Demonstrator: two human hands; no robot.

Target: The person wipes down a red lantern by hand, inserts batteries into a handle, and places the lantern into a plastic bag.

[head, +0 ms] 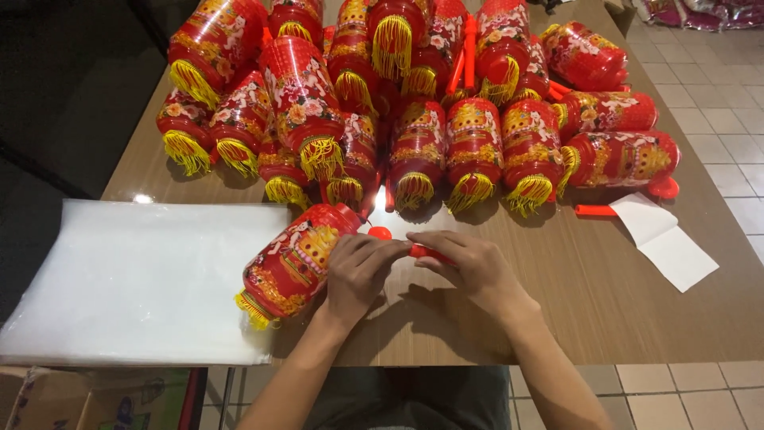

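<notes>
Head view: at lower centre, the left hand (358, 271) and right hand (473, 267) meet over a thin red stick (426, 253). Both pinch it with curled fingers, seemingly so the ends can be worked at close range. The stick runs toward a red lantern (298, 263) lying on its side just left of the left hand, yellow fringe pointing to the lower left, partly over a stack of clear bags (135, 279) that fills the left of the frame. Across the top, a pile of lanterns (414, 103) lies on the brown table (621, 302), fringes toward the viewer. At right, a white paper strip (664, 239) lies flat beside a loose stick. A cardboard box (87, 398) shows at the lower left.
</notes>
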